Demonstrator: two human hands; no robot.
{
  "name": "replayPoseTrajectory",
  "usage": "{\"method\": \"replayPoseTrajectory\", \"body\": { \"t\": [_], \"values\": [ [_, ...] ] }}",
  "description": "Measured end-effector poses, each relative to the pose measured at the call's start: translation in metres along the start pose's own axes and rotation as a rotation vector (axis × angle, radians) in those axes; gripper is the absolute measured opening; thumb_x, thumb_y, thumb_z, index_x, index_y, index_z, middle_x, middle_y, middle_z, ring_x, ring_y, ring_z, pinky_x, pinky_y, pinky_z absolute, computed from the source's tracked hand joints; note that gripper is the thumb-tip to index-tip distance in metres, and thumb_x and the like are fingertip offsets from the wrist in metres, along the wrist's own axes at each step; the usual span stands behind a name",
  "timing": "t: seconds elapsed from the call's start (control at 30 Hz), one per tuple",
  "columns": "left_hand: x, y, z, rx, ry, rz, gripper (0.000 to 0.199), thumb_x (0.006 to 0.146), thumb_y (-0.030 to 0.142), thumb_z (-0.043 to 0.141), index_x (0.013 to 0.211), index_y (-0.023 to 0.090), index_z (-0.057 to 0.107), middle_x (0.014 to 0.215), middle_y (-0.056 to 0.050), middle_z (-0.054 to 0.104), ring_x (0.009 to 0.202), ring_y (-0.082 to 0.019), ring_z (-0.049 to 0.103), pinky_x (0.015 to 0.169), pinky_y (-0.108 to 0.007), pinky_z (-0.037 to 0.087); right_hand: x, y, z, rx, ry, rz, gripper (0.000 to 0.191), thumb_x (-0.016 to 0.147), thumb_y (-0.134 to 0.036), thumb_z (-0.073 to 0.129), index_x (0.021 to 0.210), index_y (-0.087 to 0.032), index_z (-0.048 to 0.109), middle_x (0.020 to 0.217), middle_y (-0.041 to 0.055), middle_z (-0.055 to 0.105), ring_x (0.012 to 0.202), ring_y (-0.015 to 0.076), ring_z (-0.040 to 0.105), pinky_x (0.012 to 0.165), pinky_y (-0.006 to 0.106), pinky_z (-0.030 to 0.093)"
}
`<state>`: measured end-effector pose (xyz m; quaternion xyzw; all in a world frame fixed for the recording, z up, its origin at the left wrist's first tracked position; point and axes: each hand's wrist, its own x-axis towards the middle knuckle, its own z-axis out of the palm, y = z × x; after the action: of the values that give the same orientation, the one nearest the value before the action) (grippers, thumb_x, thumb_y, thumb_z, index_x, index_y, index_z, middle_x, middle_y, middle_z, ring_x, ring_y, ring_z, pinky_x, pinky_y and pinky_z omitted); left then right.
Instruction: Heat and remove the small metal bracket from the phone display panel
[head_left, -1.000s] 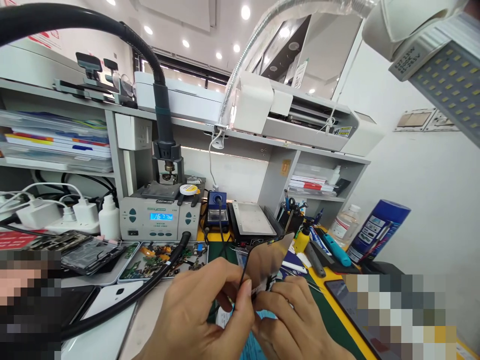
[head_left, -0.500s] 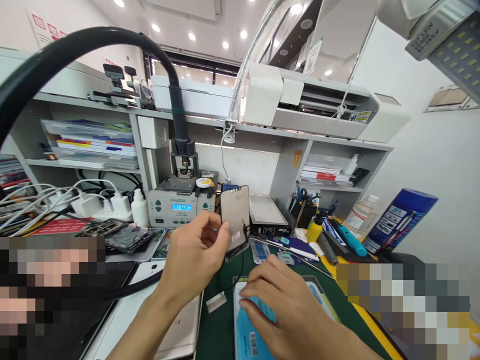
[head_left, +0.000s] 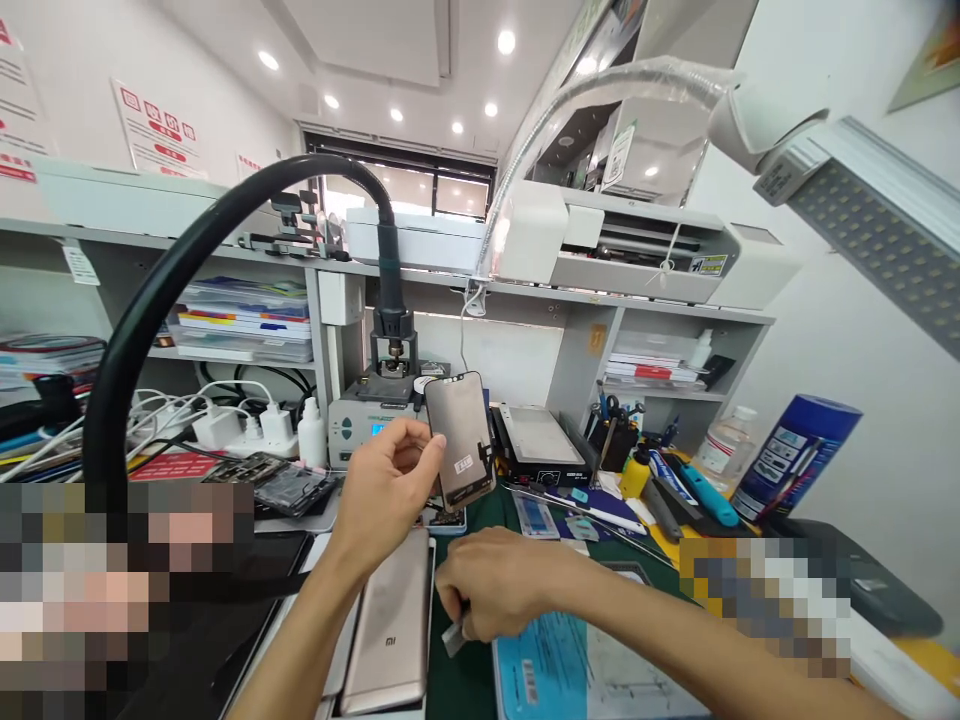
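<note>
A phone screen panel (head_left: 460, 432), its grey back showing with a small white label and a dark flex cable, is held upright by its left edge in my left hand (head_left: 394, 490). Over the green mat (head_left: 466, 690), my right hand (head_left: 499, 585) is closed, its fingertips on a small light strip (head_left: 454, 638). Below my right wrist lies a blue and clear tray (head_left: 544, 670). A gold phone (head_left: 391, 625) rests face down to the left of the mat.
A soldering-type station (head_left: 346, 430) stands behind my left hand. A flat heating plate (head_left: 540, 440) is at the back centre. Tools, a yellow bottle (head_left: 635, 473) and a blue can (head_left: 796, 457) stand on the right. A black flexible arm (head_left: 225, 215) curves over the left.
My right hand has moved left and down from over the blue tray to the small strip and closed on it. My left hand still holds the panel. The view has shifted.
</note>
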<state>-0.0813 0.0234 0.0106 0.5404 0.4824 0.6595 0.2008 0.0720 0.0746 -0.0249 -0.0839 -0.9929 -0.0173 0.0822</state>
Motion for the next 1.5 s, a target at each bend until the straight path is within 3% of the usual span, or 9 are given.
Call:
{"method": "replayPoseTrajectory", "body": {
  "t": [0.13,0.2,0.33,0.4,0.5,0.67,0.8,1.17,1.5],
  "values": [
    [-0.001,0.003,-0.003,-0.053,-0.077,-0.047,0.033,0.089,0.047,0.068,0.085,0.017,0.055,0.068,0.0,0.056,0.057,-0.015,0.055,0.052,-0.023,0.05,-0.025,-0.012,-0.034,0.154,-0.076,0.019,0.025,0.064,0.001,0.077,0.072,-0.019,0.066,0.072,-0.0084,0.066,0.06,0.0047,0.055,0.049,0.015,0.037],
    [-0.004,0.004,-0.001,-0.061,-0.153,-0.071,0.033,0.091,0.048,0.067,0.086,0.017,0.055,0.066,0.0,0.056,0.057,-0.016,0.056,0.053,-0.023,0.05,-0.049,-0.014,-0.06,0.469,-0.076,0.149,0.017,0.075,-0.007,0.077,0.081,-0.019,0.067,0.07,-0.0074,0.064,0.061,0.0037,0.055,0.051,0.012,0.038],
    [-0.018,0.006,0.018,0.003,-0.341,-0.041,0.029,0.096,0.044,0.061,0.085,0.018,0.054,0.064,0.001,0.054,0.059,-0.015,0.056,0.054,-0.022,0.045,-0.097,-0.001,-0.107,0.582,0.331,0.414,0.006,0.09,-0.025,0.07,0.092,-0.02,0.072,0.081,0.0004,0.068,0.06,0.008,0.056,0.05,0.018,0.042],
    [-0.027,0.005,0.032,0.065,-0.417,-0.02,0.027,0.098,0.042,0.058,0.085,0.018,0.055,0.064,0.001,0.053,0.059,-0.014,0.054,0.052,-0.022,0.041,-0.109,0.005,-0.116,0.496,0.382,0.437,0.008,0.091,-0.024,0.068,0.094,-0.024,0.076,0.088,0.0004,0.069,0.066,0.0089,0.059,0.056,0.019,0.046],
    [-0.036,0.0,0.05,0.09,-0.494,-0.04,0.027,0.099,0.041,0.055,0.085,0.019,0.056,0.065,0.001,0.052,0.059,-0.014,0.052,0.051,-0.022,0.039,-0.112,0.01,-0.106,0.394,0.238,0.408,0.018,0.09,-0.013,0.067,0.091,-0.028,0.078,0.09,-0.0008,0.067,0.08,0.0101,0.063,0.066,0.02,0.048],
    [-0.039,-0.012,0.059,0.079,-0.53,-0.103,0.027,0.1,0.043,0.055,0.088,0.019,0.056,0.065,0.001,0.053,0.059,-0.015,0.054,0.051,-0.022,0.042,-0.109,0.013,-0.069,0.215,0.159,0.395,0.02,0.09,-0.011,0.064,0.093,-0.025,0.078,0.083,-0.001,0.067,0.077,0.0101,0.062,0.064,0.022,0.042],
    [-0.038,-0.018,0.059,0.102,-0.531,-0.116,0.026,0.1,0.043,0.058,0.09,0.019,0.056,0.066,0.002,0.056,0.059,-0.015,0.058,0.051,-0.022,0.044,-0.108,0.02,-0.056,0.127,0.119,0.329,0.019,0.088,-0.011,0.065,0.071,-0.019,0.071,0.072,-0.0013,0.062,0.069,0.01,0.057,0.06,0.025,0.034],
    [-0.031,-0.027,0.061,0.14,-0.468,-0.061,0.021,0.096,0.038,0.063,0.09,0.019,0.058,0.068,0.001,0.061,0.055,-0.016,0.063,0.047,-0.019,0.048,-0.107,0.026,-0.043,-0.038,0.087,0.183,0.016,0.089,-0.005,0.061,0.079,-0.015,0.068,0.079,0.0016,0.057,0.074,0.0135,0.049,0.065,0.029,0.033],
    [-0.03,-0.019,0.068,0.221,-0.441,0.026,0.016,0.092,0.024,0.054,0.085,0.012,0.06,0.06,0.005,0.062,0.05,-0.008,0.063,0.052,-0.011,0.043,-0.103,0.036,-0.047,0.068,0.045,0.173,0.023,0.091,-0.007,0.053,0.082,-0.013,0.073,0.078,0.0007,0.06,0.079,0.0108,0.054,0.07,0.024,0.036]
  ]
}}
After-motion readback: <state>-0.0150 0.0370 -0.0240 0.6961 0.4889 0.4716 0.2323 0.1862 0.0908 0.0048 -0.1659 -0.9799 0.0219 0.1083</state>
